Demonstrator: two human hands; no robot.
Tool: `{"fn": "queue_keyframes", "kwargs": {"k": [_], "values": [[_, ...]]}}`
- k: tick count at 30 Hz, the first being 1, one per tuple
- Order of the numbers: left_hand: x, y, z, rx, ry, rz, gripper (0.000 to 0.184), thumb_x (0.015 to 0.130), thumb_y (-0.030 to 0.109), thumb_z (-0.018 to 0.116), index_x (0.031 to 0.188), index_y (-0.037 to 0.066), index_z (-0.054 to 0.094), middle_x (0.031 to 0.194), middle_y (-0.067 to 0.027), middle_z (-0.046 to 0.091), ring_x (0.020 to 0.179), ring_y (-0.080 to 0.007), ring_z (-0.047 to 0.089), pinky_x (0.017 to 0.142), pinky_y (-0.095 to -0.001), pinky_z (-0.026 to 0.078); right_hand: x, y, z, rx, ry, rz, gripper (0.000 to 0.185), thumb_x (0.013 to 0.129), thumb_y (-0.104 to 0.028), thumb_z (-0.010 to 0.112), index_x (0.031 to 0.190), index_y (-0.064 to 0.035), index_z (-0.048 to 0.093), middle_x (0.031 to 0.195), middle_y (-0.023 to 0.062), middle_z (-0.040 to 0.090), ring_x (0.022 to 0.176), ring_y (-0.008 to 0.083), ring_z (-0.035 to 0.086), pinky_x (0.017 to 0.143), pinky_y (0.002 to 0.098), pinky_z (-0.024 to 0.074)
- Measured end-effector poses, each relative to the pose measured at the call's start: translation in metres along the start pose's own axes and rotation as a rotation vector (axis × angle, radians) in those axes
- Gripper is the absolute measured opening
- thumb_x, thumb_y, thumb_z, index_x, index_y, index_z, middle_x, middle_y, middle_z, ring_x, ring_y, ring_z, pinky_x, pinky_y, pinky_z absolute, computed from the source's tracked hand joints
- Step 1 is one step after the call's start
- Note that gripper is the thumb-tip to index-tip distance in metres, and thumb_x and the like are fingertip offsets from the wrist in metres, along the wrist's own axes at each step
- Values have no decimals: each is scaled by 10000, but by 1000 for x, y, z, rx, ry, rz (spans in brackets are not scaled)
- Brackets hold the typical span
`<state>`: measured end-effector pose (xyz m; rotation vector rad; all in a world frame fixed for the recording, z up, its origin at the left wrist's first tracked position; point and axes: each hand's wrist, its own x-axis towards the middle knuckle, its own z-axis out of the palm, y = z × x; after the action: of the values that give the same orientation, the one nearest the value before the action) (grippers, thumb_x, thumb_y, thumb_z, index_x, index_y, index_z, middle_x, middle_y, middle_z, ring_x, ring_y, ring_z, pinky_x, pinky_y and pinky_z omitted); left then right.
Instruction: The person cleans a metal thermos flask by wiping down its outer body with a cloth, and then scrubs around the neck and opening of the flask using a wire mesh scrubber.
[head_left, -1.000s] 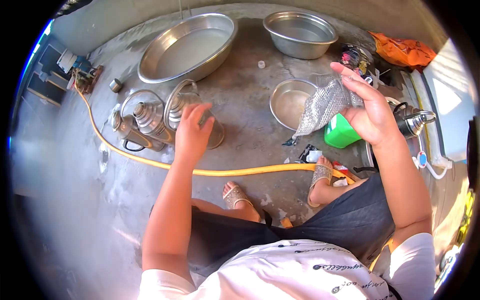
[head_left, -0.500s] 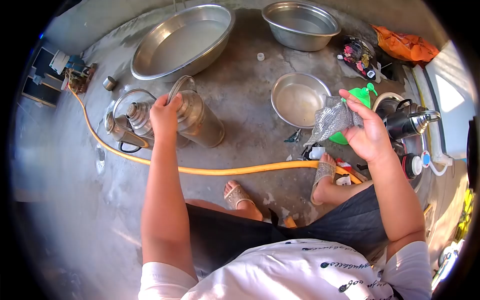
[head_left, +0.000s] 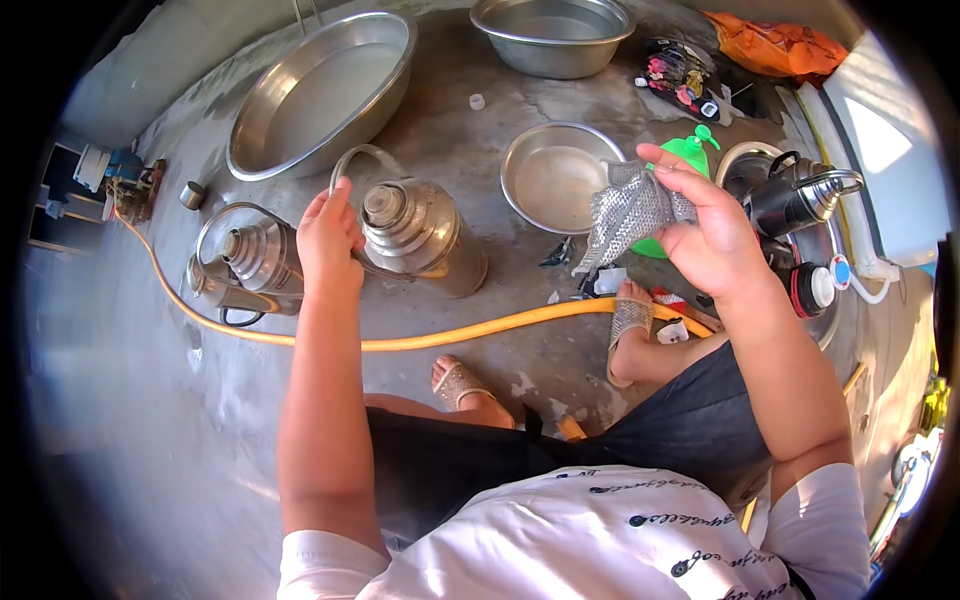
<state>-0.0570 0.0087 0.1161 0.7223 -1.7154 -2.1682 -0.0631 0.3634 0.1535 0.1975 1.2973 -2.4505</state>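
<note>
My left hand (head_left: 332,238) is closed on the side of the hoop handle of a metal thermos flask (head_left: 428,235). That flask stands on the floor, its stopper in the neck. To its left is a second metal flask (head_left: 268,258) with a raised handle, and a smaller jug-like flask (head_left: 212,287) beside that. My right hand (head_left: 712,225) is raised, thumb and fingers round a crumpled silver mesh scouring cloth (head_left: 630,212). Behind the cloth, partly hidden, is a green pump bottle (head_left: 688,152). A shallow metal basin (head_left: 515,192) lies just left of the cloth.
A large tilted basin (head_left: 395,100) and a deeper basin (head_left: 555,62) hold water at the back. A yellow hose (head_left: 480,330) crosses the floor before my feet. At right, a black flask (head_left: 785,208) stands in a metal tub. An orange bag (head_left: 775,45) lies by the wall.
The held flask has moved right, away from the other flasks, with my left hand on its handle. My right hand still holds the mesh cloth. The view has shifted slightly.
</note>
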Motion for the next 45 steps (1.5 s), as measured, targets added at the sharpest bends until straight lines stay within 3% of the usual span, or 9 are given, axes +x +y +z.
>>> {"fn": "queue_keyframes", "kwargs": {"k": [8,14,16,20,22,32,35,37,45], "values": [[-12,-13,13,46,-192,-123,179,948,276,608,943,100,577,566,73,317,460,-57,260,486,-239,247,2,21,-1,-179,-67,145,187,904,-139,599,1081,-96,643,939,-13,595,872,104,595,776,293,491],[18,-36,-16,250,-91,42,353,994,322,507,1202,47,581,673,24,480,504,-60,394,476,-230,333,4,27,1,-212,-97,173,171,913,-147,598,1070,-104,648,928,-23,589,857,96,588,759,290,485],[33,-51,-31,415,19,-64,400,992,311,486,1314,75,520,927,-69,587,657,-155,560,593,-298,472,4,30,4,-227,-81,187,182,916,-148,594,1086,-109,646,919,-27,589,858,94,588,760,286,476],[59,-94,-58,1032,191,18,458,952,292,546,1363,104,476,1248,-146,512,1006,-294,579,861,-415,480,4,33,11,-221,-102,204,209,919,-150,590,1119,-114,638,958,-20,592,899,94,582,780,279,463],[26,-83,-37,1168,299,564,527,903,288,609,1379,116,461,1404,-169,370,1240,-374,420,1049,-482,336,5,36,21,-192,-11,128,257,926,-147,580,1179,-117,612,1013,-3,588,943,96,569,804,276,449],[-13,-68,-4,1132,-91,730,575,822,393,701,1307,124,548,1326,-62,524,1380,-259,344,1151,-528,94,78,95,99,-662,-197,-499,405,799,-95,720,1187,-88,604,1154,73,548,1025,185,551,915,302,447],[-14,-75,4,968,-244,667,634,772,289,731,1326,71,513,1324,-108,523,1310,-305,428,1109,-469,274,93,123,97,-1353,-290,-736,385,756,-124,755,1126,-109,648,1196,104,563,1105,265,545,959,359,441],[-19,-84,13,650,-339,501,722,726,185,742,1373,49,451,1344,-146,496,1230,-345,493,1012,-401,425,98,133,92,-1322,-326,-687,377,756,-133,760,1115,-106,649,1202,103,564,1147,274,518,986,370,416],[-22,-97,14,550,-276,458,826,711,198,777,1431,93,387,1366,-128,470,1294,-313,423,1082,-387,341,130,131,95,-987,-302,-244,235,825,-180,722,1009,-49,659,983,89,648,931,180,610,823,306,476]]}}
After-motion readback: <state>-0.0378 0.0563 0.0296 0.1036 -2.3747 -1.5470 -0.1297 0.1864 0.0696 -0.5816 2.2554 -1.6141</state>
